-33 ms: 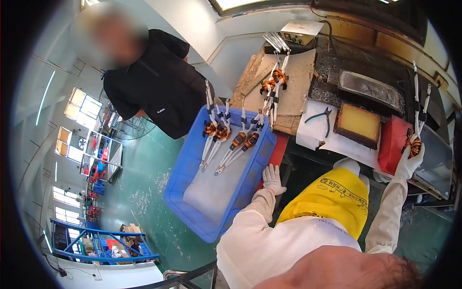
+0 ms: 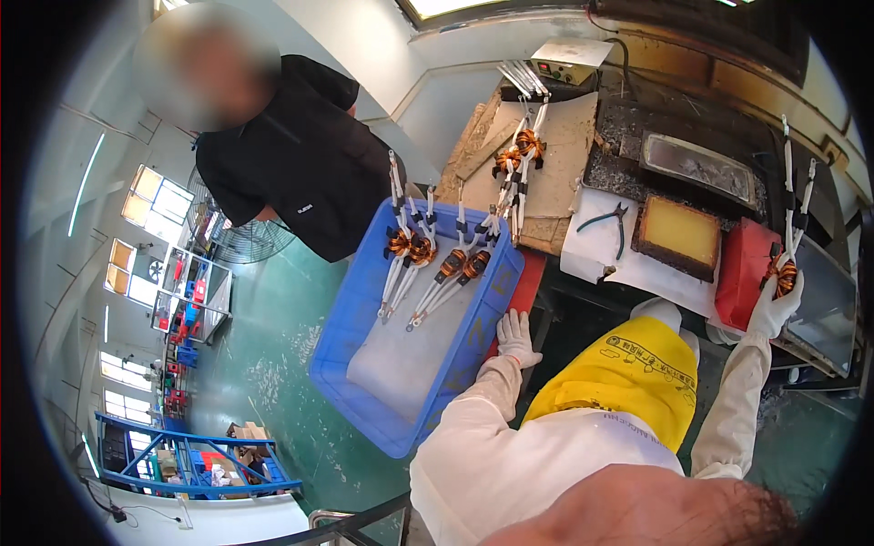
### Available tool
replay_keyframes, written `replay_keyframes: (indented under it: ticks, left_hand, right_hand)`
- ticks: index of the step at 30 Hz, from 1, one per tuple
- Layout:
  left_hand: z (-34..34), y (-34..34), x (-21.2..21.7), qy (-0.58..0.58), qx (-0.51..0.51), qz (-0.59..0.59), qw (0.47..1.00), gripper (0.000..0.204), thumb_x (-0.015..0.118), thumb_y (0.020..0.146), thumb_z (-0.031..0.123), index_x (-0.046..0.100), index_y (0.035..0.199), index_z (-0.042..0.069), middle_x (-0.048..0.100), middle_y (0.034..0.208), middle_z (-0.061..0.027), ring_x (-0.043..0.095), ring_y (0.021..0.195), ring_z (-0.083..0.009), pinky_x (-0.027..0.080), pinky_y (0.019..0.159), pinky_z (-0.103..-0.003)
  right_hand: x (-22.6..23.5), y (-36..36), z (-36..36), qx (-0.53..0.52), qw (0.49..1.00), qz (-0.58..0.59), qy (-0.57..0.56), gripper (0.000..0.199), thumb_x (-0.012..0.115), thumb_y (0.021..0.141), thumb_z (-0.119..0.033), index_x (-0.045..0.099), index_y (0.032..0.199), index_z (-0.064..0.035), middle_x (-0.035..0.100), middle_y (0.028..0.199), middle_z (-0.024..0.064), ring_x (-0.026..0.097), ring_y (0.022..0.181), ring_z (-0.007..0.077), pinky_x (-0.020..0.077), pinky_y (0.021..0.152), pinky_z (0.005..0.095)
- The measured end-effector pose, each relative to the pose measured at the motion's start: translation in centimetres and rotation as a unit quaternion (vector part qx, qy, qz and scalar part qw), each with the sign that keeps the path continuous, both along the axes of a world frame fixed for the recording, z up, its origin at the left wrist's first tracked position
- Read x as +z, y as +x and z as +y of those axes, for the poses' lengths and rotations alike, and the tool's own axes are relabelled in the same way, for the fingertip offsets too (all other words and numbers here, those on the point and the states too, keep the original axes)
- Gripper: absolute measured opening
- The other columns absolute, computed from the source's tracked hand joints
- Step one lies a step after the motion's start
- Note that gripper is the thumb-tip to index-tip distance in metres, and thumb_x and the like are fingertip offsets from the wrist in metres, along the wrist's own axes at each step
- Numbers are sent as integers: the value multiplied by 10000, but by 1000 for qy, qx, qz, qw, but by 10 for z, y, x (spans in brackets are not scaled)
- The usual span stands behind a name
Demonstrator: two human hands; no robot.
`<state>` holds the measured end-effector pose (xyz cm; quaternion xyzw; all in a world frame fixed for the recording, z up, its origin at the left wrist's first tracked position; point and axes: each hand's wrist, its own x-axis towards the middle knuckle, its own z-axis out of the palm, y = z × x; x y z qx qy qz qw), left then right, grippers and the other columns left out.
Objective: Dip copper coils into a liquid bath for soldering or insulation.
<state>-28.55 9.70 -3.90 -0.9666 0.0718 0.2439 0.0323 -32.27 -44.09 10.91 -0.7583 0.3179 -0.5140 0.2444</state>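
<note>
Two gloved hands work well apart. The right hand (image 2: pixel 774 309) is closed around a copper coil (image 2: pixel 783 275) at the right of the bench, gripping it low by its wound body, perhaps because that is the firmest part, so its white leads (image 2: pixel 788 173) stand up, away from the fingers; the glove and coil hide where the thumb presses, so I cannot tell. Just left of it stands a red box (image 2: pixel 745 273). The left hand (image 2: pixel 516 341), fingers spread, holds nothing visible and lies beside the right wall of a blue bin (image 2: pixel 344 309), seemingly as a prop for the body. Four coils (image 2: pixel 462 265) are in that bin, toward its far end, some leads reaching over the far rim, probably too long to lie flat. Between the hands, farther off, a dark tray (image 2: pixel 674 265) of yellow material (image 2: pixel 678 229) and pliers (image 2: pixel 620 214) rest on white paper (image 2: pixel 581 259), likely for easy reach. Beyond the tray is a metal pan (image 2: pixel 699 168).
</note>
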Motion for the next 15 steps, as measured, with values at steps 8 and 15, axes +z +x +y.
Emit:
replay_keyframes:
  ticks: [8, 15]
  left_hand:
    - [0, 1, -3, -16, 2, -18, 1000, 1300, 770, 704, 518, -66, 1556, 2, -57, 1616, -282, -57, 1499, -448, -56, 1193, -554]
    - [-1, 2, 1, -14, -3, -20, 1000, 1296, 766, 707, 520, -63, 1556, 2, -42, 1615, -284, -46, 1500, -447, -51, 1194, -553]
  right_hand:
    - [0, 0, -4, 19, 1000, 5, 15, 514, 654, 928, -95, 464, 1385, 45, 620, 1213, 211, 638, 1057, 300, 490, 950, 370]
    - [3, 1, -5, 25, 1000, -3, 13, 516, 660, 923, -102, 469, 1377, 55, 621, 1213, 220, 637, 1070, 308, 492, 946, 374]
